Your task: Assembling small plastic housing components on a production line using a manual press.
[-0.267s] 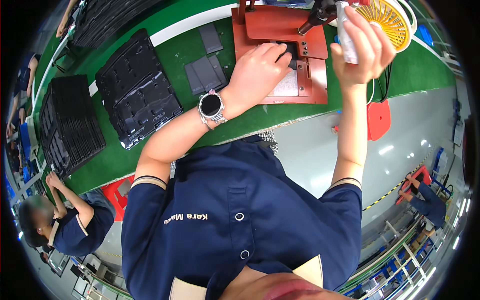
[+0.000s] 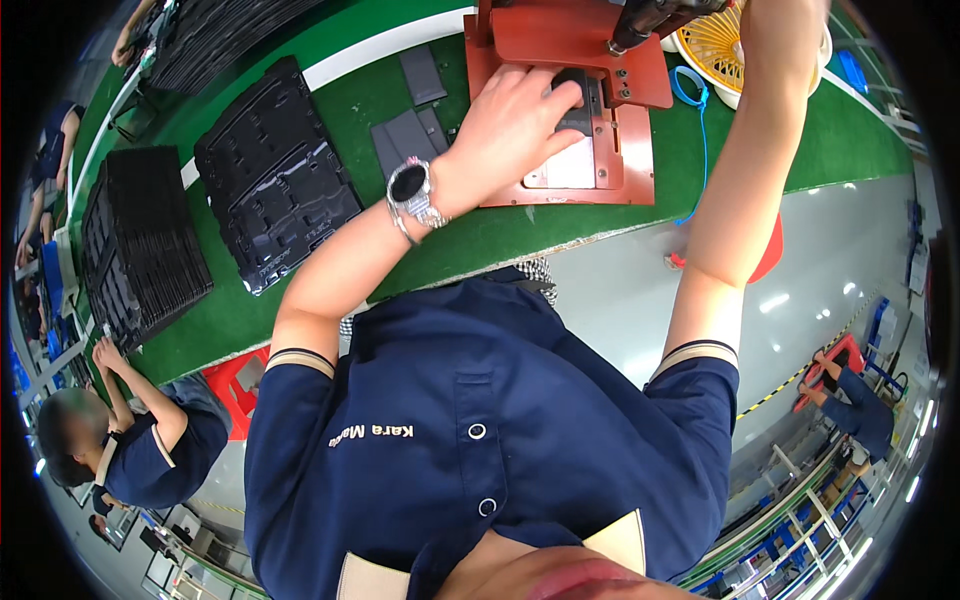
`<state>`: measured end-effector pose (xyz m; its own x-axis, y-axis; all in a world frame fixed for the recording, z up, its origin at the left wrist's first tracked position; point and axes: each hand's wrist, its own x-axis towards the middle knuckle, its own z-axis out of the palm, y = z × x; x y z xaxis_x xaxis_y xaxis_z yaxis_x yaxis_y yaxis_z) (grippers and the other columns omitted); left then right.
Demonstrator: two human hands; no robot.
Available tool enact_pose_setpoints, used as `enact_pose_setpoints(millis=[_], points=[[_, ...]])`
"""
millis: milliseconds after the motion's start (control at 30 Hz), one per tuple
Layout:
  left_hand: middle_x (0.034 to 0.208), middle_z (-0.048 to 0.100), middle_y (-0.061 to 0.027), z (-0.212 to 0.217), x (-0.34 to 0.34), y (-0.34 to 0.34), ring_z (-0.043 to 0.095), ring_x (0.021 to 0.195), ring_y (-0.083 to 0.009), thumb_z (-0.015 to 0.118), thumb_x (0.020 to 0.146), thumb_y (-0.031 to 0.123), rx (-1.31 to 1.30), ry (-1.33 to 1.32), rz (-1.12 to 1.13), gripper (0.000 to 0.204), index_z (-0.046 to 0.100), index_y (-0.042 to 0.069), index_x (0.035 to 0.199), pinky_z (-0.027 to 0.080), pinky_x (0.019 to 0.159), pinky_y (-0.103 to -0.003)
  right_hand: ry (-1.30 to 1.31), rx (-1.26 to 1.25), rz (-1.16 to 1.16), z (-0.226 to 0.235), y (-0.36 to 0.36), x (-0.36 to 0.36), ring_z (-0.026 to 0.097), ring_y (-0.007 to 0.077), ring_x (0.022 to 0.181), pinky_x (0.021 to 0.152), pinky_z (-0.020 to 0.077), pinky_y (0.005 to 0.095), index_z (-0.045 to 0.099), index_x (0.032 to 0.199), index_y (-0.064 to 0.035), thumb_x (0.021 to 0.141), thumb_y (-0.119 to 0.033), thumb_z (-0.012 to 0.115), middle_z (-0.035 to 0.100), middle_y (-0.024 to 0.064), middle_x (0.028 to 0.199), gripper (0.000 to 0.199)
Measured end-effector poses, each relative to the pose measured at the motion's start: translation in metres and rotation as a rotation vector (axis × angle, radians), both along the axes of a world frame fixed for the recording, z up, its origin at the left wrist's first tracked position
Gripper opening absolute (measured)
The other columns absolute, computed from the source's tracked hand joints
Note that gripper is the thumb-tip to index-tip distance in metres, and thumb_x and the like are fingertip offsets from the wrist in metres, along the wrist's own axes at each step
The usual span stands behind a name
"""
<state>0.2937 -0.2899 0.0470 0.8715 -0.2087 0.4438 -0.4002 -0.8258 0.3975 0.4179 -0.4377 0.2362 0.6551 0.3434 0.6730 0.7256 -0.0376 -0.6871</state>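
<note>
My left hand (image 2: pixel 515 120), with a watch (image 2: pixel 410 185) on its wrist, reaches over the red press fixture (image 2: pixel 630 165). Its thumb and fingers close round a small black rectangular part (image 2: pixel 577 105) on the fixture's bed, beside a bright metal plate (image 2: pixel 565 172). Part of the black piece is hidden under the fingers. My right hand (image 2: pixel 785 22) is stretched to the top edge, in front of the yellow-and-white fan (image 2: pixel 710 50); its fingers are out of the picture, so what they hold does not show.
Dark flat plates (image 2: pixel 400 140) lie left of the fixture on the green table (image 2: pixel 480 245). Farther left are a black moulded tray (image 2: pixel 280 180) and a stack of trays (image 2: pixel 150 245). A blue cord with a loop (image 2: pixel 690 88) hangs right of the fixture. A co-worker (image 2: pixel 150 430) sits lower left.
My right hand has moved up and out to the top edge, taking the white object out of sight and uncovering the blue loop. My left hand has shifted slightly left and up, baring more of the black part.
</note>
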Motion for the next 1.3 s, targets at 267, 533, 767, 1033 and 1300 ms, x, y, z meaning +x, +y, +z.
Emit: enact_pose_setpoints(millis=[267,533,767,1033,1300], points=[[0.1,0.067,-0.0111,0.006,-0.005,0.043,0.062,0.101,-0.0334,0.084,0.076,0.037,-0.011,-0.094,-0.022,0.045,0.066,0.012,0.108,0.048,0.097,-0.045,0.346,0.094,0.05,-0.027,0.01,0.038,0.052,0.0129,0.046,0.045,0.0389,0.0253,0.06,0.073,-0.0068,0.094,-0.04,0.067,0.053,0.0026,0.054,0.04],[0.136,0.062,-0.0119,-0.016,-0.006,0.119,0.057,0.126,-0.0338,0.079,0.084,0.04,0.076,0.136,0.228,0.053,0.065,0.01,0.124,0.048,0.105,-0.043,0.271,0.043,0.098,-0.028,0.011,0.048,0.052,0.0118,0.045,0.043,0.0383,0.0237,0.061,0.075,-0.0074,0.095,-0.042,0.064,0.055,0.0034,0.055,0.04],[0.146,0.051,-0.0158,0.003,-0.066,0.109,0.047,0.134,-0.0364,0.086,0.075,0.031,0.073,0.26,0.168,0.076,0.054,0.009,0.141,0.042,0.113,-0.046,0.403,0.035,-0.106,-0.033,0.01,0.07,0.051,0.0108,0.046,0.043,0.0369,0.0237,0.061,0.073,-0.0076,0.095,-0.042,0.063,0.055,0.0036,0.055,0.041],[0.143,0.055,-0.0099,0.004,-0.087,0.103,0.051,0.131,-0.0323,0.087,0.073,0.019,0.048,0.297,0.232,0.074,0.056,0.01,0.14,0.045,0.111,-0.044,0.265,0.092,0.072,-0.03,0.016,0.044,0.052,0.0118,0.046,0.045,0.0375,0.0237,0.06,0.072,-0.0071,0.096,-0.04,0.062,0.055,0.003,0.056,0.041],[0.136,0.06,-0.0133,0.02,-0.027,0.033,0.056,0.119,-0.035,0.082,0.078,0.026,-0.069,0.091,-0.044,0.063,0.061,0.009,0.134,0.047,0.105,-0.045,0.207,0.101,0.052,-0.031,0.014,0.042,0.052,0.0124,0.049,0.049,0.0395,0.0257,0.06,0.072,-0.0069,0.096,-0.04,0.062,0.053,0.0026,0.055,0.041]])
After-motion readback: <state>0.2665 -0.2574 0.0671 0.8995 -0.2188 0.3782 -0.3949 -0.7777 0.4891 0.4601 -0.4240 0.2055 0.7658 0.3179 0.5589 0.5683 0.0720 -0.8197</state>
